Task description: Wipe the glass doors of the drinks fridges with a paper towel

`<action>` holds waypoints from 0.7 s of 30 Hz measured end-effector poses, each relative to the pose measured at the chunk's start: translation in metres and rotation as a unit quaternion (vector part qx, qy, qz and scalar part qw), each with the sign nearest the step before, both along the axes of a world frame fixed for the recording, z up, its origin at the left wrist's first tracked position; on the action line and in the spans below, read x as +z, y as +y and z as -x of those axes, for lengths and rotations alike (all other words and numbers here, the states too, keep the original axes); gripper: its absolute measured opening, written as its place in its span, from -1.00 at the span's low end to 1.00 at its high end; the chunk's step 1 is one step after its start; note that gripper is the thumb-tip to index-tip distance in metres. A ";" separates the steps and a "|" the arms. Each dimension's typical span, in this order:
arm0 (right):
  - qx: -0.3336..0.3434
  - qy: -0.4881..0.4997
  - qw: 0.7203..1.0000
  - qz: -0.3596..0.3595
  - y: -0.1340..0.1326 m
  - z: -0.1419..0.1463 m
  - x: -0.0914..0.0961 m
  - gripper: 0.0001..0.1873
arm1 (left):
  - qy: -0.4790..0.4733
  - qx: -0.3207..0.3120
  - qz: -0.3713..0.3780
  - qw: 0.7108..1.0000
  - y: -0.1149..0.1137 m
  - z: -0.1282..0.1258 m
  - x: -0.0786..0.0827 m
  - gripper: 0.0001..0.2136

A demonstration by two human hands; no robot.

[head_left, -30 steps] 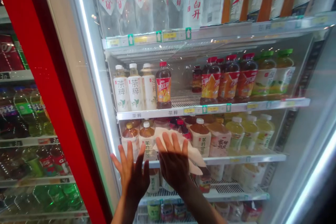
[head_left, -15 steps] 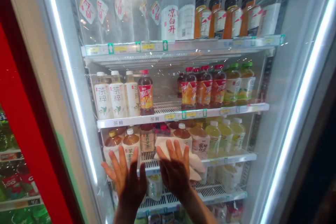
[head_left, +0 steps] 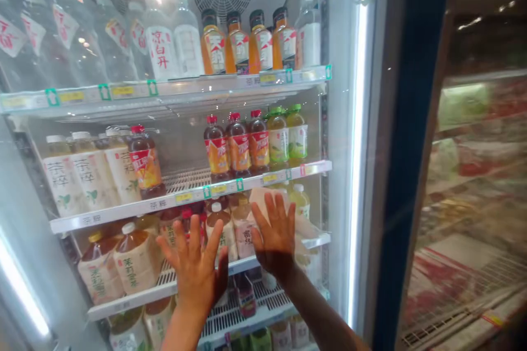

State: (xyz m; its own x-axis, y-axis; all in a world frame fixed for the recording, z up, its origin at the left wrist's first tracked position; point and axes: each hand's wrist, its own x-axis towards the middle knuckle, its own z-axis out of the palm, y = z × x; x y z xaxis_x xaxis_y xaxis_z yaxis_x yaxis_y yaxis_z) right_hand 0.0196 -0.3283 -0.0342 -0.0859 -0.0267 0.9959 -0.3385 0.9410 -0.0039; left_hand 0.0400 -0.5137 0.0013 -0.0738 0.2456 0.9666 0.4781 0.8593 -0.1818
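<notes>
My left hand (head_left: 195,271) lies flat on the glass door (head_left: 341,120) of a drinks cooler, fingers spread, holding nothing. My right hand (head_left: 275,238) is beside it to the right, fingers also spread, its palm pressing a white cloth (head_left: 305,226) against the glass. The cloth shows above and to the right of the fingers. Behind the glass at hand height stand tea bottles with cream labels (head_left: 135,263).
Wire shelves (head_left: 123,211) carry red-capped bottles (head_left: 228,145), green-capped bottles (head_left: 288,134), clear water bottles (head_left: 164,46) and orange drinks (head_left: 239,44). A lit strip and a dark blue frame (head_left: 401,175) edge the door on the right. Beyond it is another glass-fronted cabinet (head_left: 473,175).
The view has swung right: the red frame at left is gone and the right-hand cabinet has appeared. Both hands and the cloth have slid right across the glass, still flat.
</notes>
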 end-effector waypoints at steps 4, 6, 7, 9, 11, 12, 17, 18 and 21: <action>-0.004 -0.027 0.999 -0.035 0.056 -0.002 -0.029 -0.27 | -0.013 -0.024 0.012 1.000 0.047 -0.002 -0.006 -0.32; -0.010 -0.023 0.999 -0.023 0.082 -0.001 -0.031 -0.27 | -0.023 -0.031 0.015 0.999 0.070 -0.003 -0.008 -0.32; -0.016 -0.017 1.000 -0.005 0.094 0.000 -0.029 -0.26 | -0.027 -0.033 0.017 0.999 0.080 -0.004 -0.009 -0.30; -0.027 -0.002 0.999 0.035 0.114 0.002 -0.023 -0.26 | -0.032 -0.035 0.023 0.999 0.098 -0.005 -0.008 -0.28; -0.031 0.003 0.998 0.049 0.129 0.003 -0.019 -0.29 | -0.027 -0.034 0.030 0.999 0.111 -0.005 -0.004 -0.27; -0.033 0.000 0.998 0.045 0.134 0.004 -0.017 -0.31 | -0.022 -0.033 0.034 0.999 0.114 -0.005 -0.001 -0.27; -0.022 0.008 0.999 0.033 0.151 0.005 0.024 -0.29 | 0.002 -0.018 0.048 0.999 0.116 0.000 0.019 -0.27; -0.015 0.011 0.999 0.041 0.153 0.005 0.038 -0.29 | 0.004 -0.011 0.051 0.999 0.114 0.000 0.024 -0.28; -0.004 0.019 0.998 0.056 0.146 0.006 0.071 -0.29 | 0.006 0.011 0.047 0.999 0.106 0.001 0.039 -0.31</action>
